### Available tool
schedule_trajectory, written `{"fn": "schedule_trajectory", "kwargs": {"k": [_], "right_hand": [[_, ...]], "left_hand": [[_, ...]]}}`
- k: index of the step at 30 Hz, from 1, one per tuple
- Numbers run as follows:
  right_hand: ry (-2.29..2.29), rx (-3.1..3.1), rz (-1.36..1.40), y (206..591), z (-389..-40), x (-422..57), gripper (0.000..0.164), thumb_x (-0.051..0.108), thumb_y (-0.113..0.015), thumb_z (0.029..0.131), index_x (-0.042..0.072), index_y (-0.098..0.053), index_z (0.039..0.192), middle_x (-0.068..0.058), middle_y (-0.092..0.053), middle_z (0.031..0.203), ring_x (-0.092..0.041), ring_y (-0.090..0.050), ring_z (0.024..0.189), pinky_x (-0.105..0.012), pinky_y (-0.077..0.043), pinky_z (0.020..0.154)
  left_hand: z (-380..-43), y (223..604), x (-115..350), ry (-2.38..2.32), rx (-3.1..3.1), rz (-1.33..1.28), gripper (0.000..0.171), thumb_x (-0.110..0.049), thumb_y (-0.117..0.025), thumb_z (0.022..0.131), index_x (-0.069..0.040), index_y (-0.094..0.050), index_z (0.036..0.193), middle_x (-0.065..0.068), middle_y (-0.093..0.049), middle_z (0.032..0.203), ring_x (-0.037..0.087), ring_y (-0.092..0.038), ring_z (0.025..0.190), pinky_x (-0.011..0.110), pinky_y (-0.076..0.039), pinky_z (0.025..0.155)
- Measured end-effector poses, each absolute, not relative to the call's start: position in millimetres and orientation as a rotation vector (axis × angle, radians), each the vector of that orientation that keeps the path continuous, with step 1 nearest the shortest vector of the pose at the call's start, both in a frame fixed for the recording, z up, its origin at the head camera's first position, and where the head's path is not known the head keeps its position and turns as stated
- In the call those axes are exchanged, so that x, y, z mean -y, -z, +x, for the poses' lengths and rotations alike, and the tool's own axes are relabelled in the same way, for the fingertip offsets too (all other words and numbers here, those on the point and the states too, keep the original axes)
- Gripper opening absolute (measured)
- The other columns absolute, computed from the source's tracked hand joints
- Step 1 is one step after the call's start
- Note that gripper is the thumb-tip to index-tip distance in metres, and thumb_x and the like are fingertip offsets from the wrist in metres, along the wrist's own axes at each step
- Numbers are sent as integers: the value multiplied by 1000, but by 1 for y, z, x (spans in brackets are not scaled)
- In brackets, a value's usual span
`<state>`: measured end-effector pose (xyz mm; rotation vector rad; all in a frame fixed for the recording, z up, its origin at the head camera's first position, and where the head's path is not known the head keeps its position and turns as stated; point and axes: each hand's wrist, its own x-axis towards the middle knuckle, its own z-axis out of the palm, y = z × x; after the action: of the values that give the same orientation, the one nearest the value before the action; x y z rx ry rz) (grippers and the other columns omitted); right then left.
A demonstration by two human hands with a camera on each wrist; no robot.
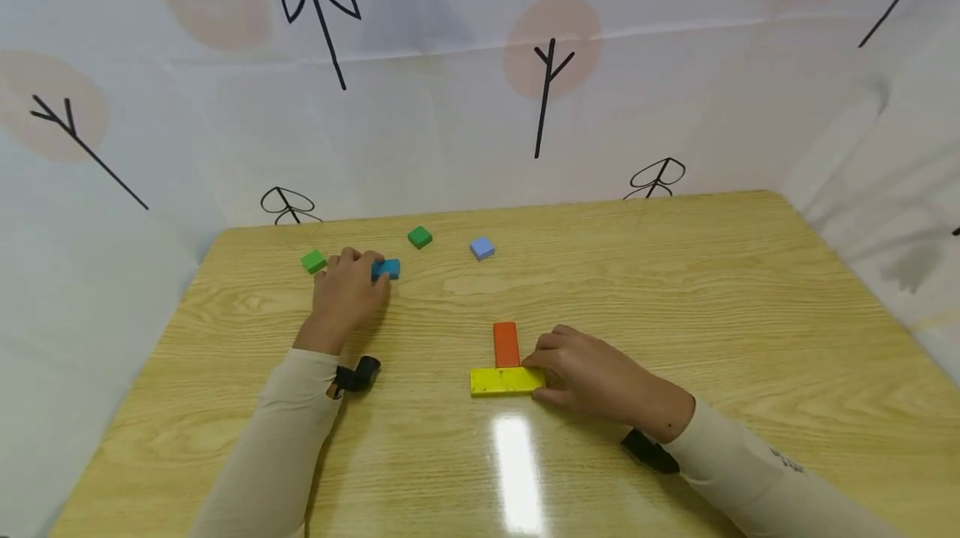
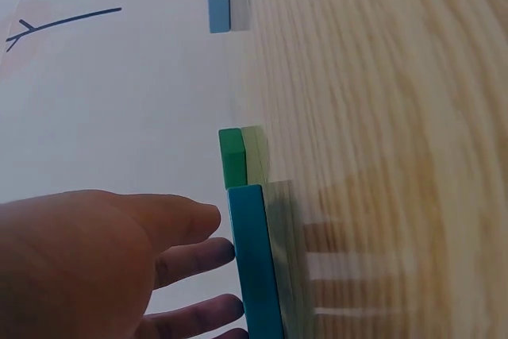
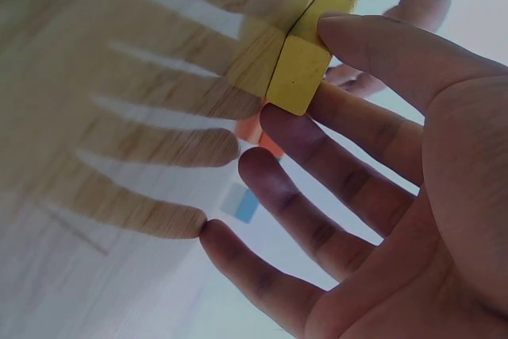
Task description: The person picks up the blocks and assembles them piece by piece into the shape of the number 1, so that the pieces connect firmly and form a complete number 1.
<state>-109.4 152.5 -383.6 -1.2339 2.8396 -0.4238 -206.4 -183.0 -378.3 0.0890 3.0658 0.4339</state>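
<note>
Head view: right hand (image 1: 588, 376) pinches the right end of the yellow block (image 1: 506, 382), thumb on the near side, index finger on the far side; gap between them no wider than the block. Right wrist view agrees: thumb and index on the yellow block, other fingers spread near the table. Block lies flat, long side facing the wearer. Left hand (image 1: 347, 288) is beyond and left of the yellow block, over the left end of a blue block (image 1: 391, 266). In the left wrist view its fingers are extended to that block's edge, thumb tip just clear; no firm hold seen. Red block (image 1: 506, 344) runs away from the yellow block's far side, near end against it or just beside; cannot tell which. Farther beyond the yellow block: pale blue block (image 1: 482, 248) slightly left, dark green block (image 1: 420, 236) more to the left, light green block (image 1: 313, 261) farthest left, near the left hand. Streak of glare on the near side of the yellow block. All on a wood-grain table (image 1: 675, 296); well beyond the yellow block, a pale cloth (image 1: 450, 130) with dark plant drawings.
</note>
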Motion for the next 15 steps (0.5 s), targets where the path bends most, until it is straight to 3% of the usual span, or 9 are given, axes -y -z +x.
{"fn": "schedule_trajectory", "kwargs": {"k": [15], "right_hand": [[411,-2854,-1245,389,-108,-152,31,24,-83,82,8,-76,109,0,-71,100,-14,-60,91,-30,-55,79]], "left_hand": [[-205,382,179,-373,-3111,159,39,-24,-53,104,-10,-57,140,23,-52,136,46,-47,126,64,-43,96]]}}
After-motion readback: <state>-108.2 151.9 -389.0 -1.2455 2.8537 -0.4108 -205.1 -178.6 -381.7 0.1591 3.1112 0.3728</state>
